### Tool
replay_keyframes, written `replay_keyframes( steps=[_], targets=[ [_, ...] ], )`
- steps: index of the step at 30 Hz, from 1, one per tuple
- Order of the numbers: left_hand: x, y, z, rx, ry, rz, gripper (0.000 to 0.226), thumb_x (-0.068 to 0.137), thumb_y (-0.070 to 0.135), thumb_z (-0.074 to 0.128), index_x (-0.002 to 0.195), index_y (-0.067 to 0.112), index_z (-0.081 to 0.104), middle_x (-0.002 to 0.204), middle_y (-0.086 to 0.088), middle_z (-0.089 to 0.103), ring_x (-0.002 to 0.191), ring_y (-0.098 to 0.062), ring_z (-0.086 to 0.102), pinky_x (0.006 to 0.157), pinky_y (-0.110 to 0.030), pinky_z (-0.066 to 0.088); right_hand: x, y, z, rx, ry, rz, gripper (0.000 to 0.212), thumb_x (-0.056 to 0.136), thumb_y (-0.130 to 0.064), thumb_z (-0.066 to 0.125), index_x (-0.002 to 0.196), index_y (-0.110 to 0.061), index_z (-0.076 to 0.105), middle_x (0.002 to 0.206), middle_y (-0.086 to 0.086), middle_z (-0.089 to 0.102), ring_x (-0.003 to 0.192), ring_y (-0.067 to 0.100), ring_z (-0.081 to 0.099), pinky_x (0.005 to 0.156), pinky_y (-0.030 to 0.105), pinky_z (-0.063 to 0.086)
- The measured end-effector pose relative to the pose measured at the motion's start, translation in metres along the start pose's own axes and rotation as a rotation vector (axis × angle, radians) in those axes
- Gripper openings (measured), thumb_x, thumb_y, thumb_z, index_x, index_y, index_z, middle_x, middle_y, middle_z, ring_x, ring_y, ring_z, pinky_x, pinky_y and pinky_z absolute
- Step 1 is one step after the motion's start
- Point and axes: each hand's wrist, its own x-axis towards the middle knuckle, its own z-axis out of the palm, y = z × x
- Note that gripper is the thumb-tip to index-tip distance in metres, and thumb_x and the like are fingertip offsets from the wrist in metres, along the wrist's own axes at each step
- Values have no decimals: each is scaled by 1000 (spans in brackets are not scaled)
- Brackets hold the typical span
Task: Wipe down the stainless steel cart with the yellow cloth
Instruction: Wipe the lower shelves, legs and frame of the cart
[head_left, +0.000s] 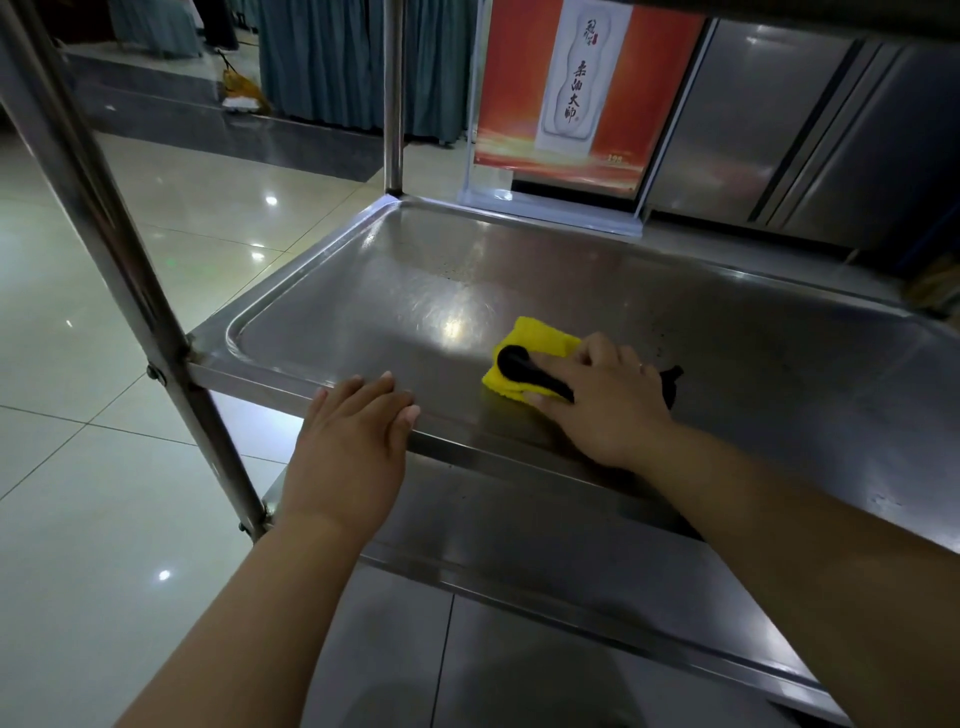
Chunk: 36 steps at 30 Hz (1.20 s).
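Note:
The stainless steel cart's middle shelf (363, 291) is a shallow tray with a raised rim and fills the centre of the head view. A folded yellow cloth (540, 338) with a black pattern lies on the shelf near its front edge. My right hand (602, 400) sits on top of the cloth with its fingers curled over it and the thumb along its near side. A black bit of cloth pokes out to the right of the hand. My left hand (353, 431) rests flat on the shelf's front rim, fingers straight, well left of the cloth.
Cart uprights stand at the left front (130, 291) and back left corner (394, 104). A lower shelf (545, 551) lies beneath. Behind the cart stand a red sign (566, 98) and steel cabinets (810, 124). Glossy tiled floor (78, 467) spreads to the left.

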Motion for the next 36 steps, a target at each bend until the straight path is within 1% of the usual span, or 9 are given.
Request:
replay_keyframes(
  steps=[3,7,13,17,20,24,29,32,36],
  targets=[
    [0,2,-1,3,-14,-9,43,92,37,34,112,17,67,130,-5,58,126,-30,45,109,-35,17,-23,-4,-2,34,-37,-157,47,91,-59,43,137,-54,35,104,-8,32,100,12,30,88,30,23],
    [-2,4,-2,10,-11,-13,41,97,36,35,116,16,65,133,-6,55,130,-31,41,110,-35,15,-40,7,-12,136,-106,-242,45,90,-51,52,133,-56,38,109,-7,38,103,10,31,94,31,26],
    [-3,7,-1,4,-23,-35,39,98,35,35,126,19,58,144,-2,44,140,-24,24,114,-32,5,-29,31,-11,37,-67,-65,49,91,-58,44,138,-55,31,109,-8,33,107,16,32,90,29,23],
    [-6,7,1,-5,-47,-17,53,96,51,30,130,18,54,146,-2,40,143,-23,17,116,-36,3,-20,31,-8,14,-23,86,48,92,-59,41,139,-55,31,105,-7,28,113,23,34,98,35,24],
    [-7,8,4,0,-29,-11,64,89,56,26,130,16,53,146,-3,40,144,-24,13,114,-35,-1,-30,21,-8,13,-26,21,47,92,-59,42,138,-55,32,105,-8,28,106,18,32,97,34,23],
    [-9,11,8,-8,-7,-15,60,91,53,30,128,12,56,144,-8,42,144,-31,10,115,-41,2,-54,23,-14,62,-71,-144,47,91,-55,46,137,-54,34,109,-8,34,102,11,29,92,29,23],
    [-11,20,7,10,-26,-53,54,93,45,30,132,14,52,148,-6,36,144,-32,3,115,-42,2,-66,41,-17,72,-67,-142,50,90,-55,46,138,-53,33,110,-10,35,102,11,29,97,31,29],
    [-13,30,9,-6,2,-14,38,100,32,39,120,10,61,140,-13,47,140,-41,17,114,-48,7,-63,47,-16,35,-31,-70,50,91,-57,44,139,-53,32,110,-9,34,105,14,32,94,29,27],
    [-19,58,24,-40,-10,132,45,90,34,39,105,5,69,121,-18,62,124,-50,42,102,-59,25,-52,56,-16,10,-21,60,50,92,-59,42,140,-53,30,113,-6,33,110,20,33,94,31,24]
  ],
)
